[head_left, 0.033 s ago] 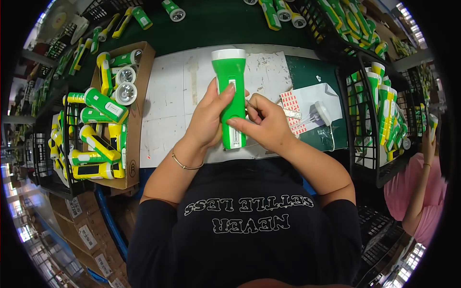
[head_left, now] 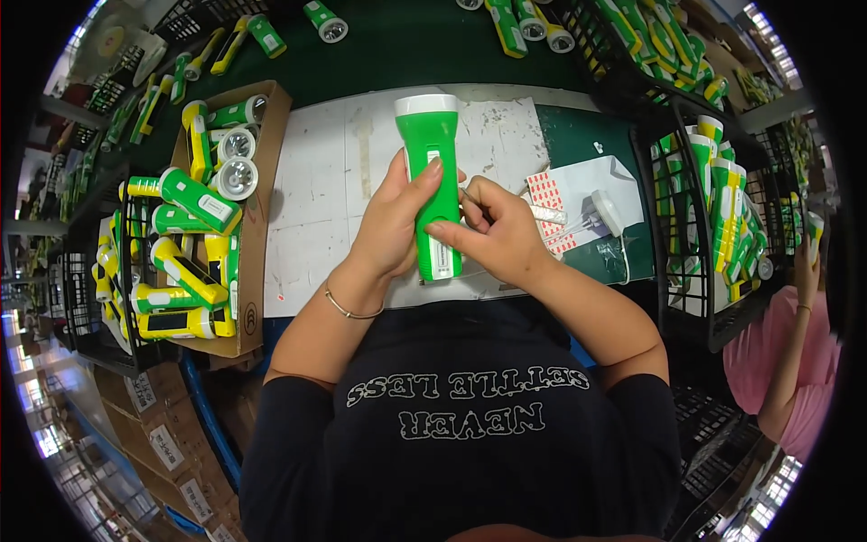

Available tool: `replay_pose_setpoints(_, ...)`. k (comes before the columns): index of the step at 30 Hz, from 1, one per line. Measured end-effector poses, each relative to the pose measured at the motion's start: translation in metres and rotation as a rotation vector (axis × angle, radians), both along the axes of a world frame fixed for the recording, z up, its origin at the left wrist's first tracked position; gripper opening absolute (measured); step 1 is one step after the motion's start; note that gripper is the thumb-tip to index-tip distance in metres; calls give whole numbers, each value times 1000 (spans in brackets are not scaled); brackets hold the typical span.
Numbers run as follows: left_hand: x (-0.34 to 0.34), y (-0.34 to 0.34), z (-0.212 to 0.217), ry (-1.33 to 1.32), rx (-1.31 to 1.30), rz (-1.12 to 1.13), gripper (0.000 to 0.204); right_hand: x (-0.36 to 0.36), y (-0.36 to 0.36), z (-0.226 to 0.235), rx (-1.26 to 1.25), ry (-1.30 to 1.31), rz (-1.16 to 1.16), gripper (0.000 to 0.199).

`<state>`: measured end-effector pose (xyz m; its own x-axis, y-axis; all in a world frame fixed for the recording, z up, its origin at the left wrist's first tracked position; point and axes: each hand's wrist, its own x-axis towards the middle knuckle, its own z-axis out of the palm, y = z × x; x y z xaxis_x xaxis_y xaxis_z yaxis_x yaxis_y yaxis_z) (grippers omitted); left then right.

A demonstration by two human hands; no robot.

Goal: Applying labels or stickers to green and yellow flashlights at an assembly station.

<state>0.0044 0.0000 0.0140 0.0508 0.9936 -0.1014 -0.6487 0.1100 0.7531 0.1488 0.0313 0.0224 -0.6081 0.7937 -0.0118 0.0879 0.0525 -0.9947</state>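
My single head-worn fisheye looks steeply down, close over the white work mat (head_left: 316, 181); the rim bends surrounding crates (head_left: 695, 298).

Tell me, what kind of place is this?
Probably a flashlight factory bench: the left hand holds a green plastic flashlight, a cardboard box and black wire basket hold many more.

**Green bench, crowded at both ends**

I see a green-topped bench (head_left: 578, 144) with a white sheet (head_left: 334, 181) across its middle. A cardboard box of torches (head_left: 257, 235) sits at the left edge, a wire basket (head_left: 686, 298) at the right, loose torches (head_left: 325, 20) along the far edge.
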Motion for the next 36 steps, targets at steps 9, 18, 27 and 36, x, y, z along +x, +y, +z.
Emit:
replay_pose_setpoints(9, 2, -3, -3, 166, -89, 35, 37, 18, 10, -13, 50, 66, 7, 36)
replay_pose_setpoints(18, -1, -12, -1, 1119, 256, -15, 50, 40, 58, 6, 195, 15, -132, 30)
replay_pose_setpoints(27, 15, -26, 14, 508, -31, -485, 51, 31, 57, 21, 292, -273, 267, 38)
replay_pose_setpoints(36, 12, -17, 4, 446, -108, -459, 40, 25, 68, 5, 444, -313, 197, 36)
